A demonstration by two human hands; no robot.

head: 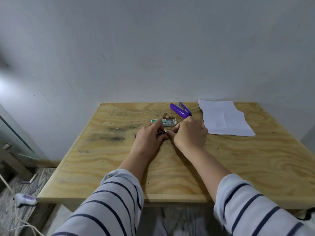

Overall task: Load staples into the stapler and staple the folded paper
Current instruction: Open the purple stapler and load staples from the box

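A plain home room is showing: a stained plywood bench (119,167) standing against a scuffed white wall (153,48), cables (17,223) trailing over patterned flooring (10,210) left of the bench.

Light soft, dim, cool; brightest patch on the wall (10,86) at left of frame, fading right; faint shadows under the hands on the plywood table (119,167); no glare; wide-angle bowing at frame edges; dark smear upper left, blurred; striped sleeves (109,206) at bottom soft.
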